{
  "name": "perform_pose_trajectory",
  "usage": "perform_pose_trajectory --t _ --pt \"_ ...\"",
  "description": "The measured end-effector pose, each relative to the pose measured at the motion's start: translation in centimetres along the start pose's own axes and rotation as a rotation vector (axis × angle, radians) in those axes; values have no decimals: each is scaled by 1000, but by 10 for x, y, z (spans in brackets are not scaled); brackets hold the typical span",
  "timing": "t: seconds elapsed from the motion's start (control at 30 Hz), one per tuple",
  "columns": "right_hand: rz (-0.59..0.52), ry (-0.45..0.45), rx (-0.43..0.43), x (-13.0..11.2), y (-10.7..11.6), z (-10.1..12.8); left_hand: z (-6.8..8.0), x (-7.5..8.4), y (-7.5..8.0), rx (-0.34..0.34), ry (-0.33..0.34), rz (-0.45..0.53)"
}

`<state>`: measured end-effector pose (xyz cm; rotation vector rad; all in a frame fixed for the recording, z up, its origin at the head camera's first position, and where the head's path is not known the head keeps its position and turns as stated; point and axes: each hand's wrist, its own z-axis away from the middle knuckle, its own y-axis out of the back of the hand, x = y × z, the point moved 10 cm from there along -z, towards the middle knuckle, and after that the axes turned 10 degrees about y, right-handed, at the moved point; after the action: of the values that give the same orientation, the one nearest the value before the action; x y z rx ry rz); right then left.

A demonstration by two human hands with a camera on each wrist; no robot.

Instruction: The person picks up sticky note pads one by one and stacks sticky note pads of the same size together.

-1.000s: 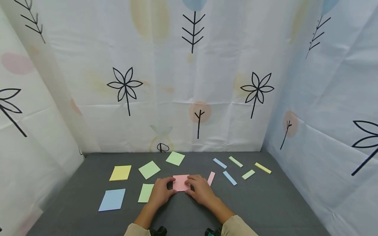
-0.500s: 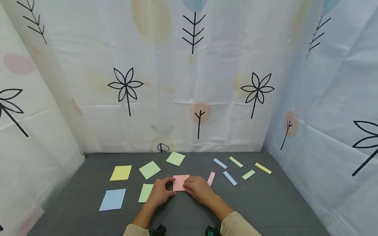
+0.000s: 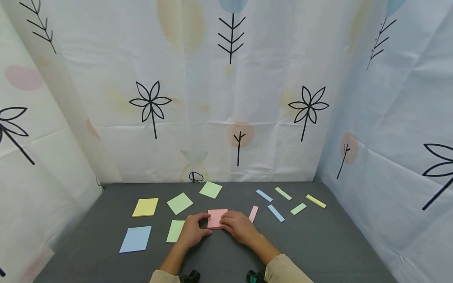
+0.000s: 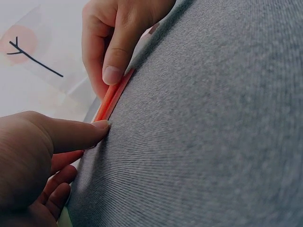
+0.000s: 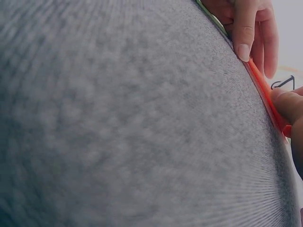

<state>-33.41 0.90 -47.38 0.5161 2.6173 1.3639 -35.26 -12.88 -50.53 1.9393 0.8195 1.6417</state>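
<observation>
A pink sticky note pad [image 3: 215, 217] lies on the dark grey table in front of me, between both hands. My left hand [image 3: 192, 229] holds its left side, thumb at the near corner and index finger at the far corner. My right hand [image 3: 240, 227] pinches the right side, its fingers covering that edge. Seen low in the left wrist view, the pink pad [image 4: 108, 103] shows a gap between an upper layer and a lower one, with the right thumb [image 4: 114, 71] over it. In the right wrist view the pad [image 5: 263, 90] runs as a thin red edge between both hands.
Left of the hands lie a yellow square [image 3: 145, 207], a blue square [image 3: 135, 239] and several green squares [image 3: 179, 203]. A pink strip [image 3: 253, 213] sits just beyond the right hand, with blue, green and yellow strips [image 3: 316, 201] farther right. Printed cloth [image 3: 212, 98] encloses the table.
My right hand's fingers have closed in on the pad's right edge since a second ago. The left hand and the pad have stayed in place.
</observation>
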Motion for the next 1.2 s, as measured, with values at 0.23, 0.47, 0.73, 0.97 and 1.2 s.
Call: perform_pose_trajectory --t 0.23,0.47,0.73,0.97,1.2 --pt "-57 -40 33 0 1 1 3 5 3 31 -32 5" --pt "-142 -251 0 7 -7 8 4 7 3 63 -36 -27" --pt "-139 -448 -24 15 -11 16 4 7 3 82 -21 -35" --pt "-151 -540 -72 22 -16 21 4 9 2 69 -34 -42" --pt "-208 -537 -44 24 -13 23 1 8 2 19 -33 -67"
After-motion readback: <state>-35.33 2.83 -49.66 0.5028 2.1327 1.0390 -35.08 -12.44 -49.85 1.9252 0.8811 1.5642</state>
